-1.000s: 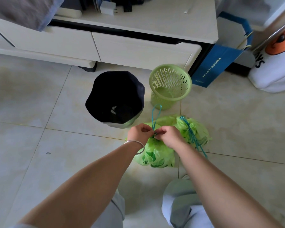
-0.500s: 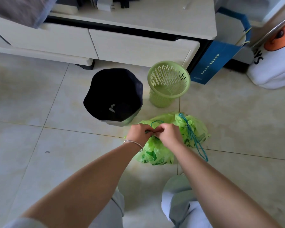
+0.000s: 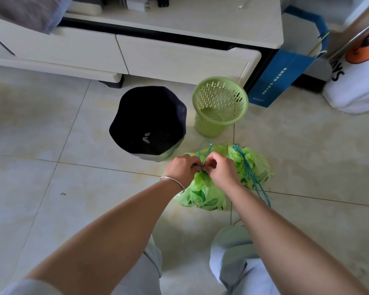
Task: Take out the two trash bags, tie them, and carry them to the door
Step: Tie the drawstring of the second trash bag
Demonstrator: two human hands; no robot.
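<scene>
Item: near light-green printed plastic trash bag [image 3: 202, 194], on the tiled floor [image 3: 51, 188], directly under both hands, neck gathered to a tight bunch. Teal drawstring [image 3: 203, 152]: a loop rises just beyond the knuckles, both ends pinched at the neck. Left hand [image 3: 182, 167]: closed, fingertips gripping the drawstring at the neck; a silver bangle [image 3: 173, 180] on the wrist. Right hand [image 3: 219, 169]: closed likewise, pinching the same cord opposite, the two hands touching. Second light-green plastic trash bag [image 3: 256, 165]: just beyond and to the right of the right hand, touching the first, neck already cinched, its own teal cord [image 3: 251, 179] trailing loose past the right wrist onto the floor. Beyond the left hand: black-lined round bin [image 3: 147, 122]. Beyond the right hand: slotted green plastic basket [image 3: 219, 105], bare inside. Further off: pale drawer cabinet [image 3: 179, 58], blue paper carrier bag [image 3: 279, 79]. Risks, judged: the thin cord may slip from the fingertip pinch before the knot seats, leaving the neck free to reopen; a hard pull may tear the thin film at the channel; the trailing cord of the second bag may be caught up in the knot or underfoot at lifting; a loose knot may spill on the way to the door.
</scene>
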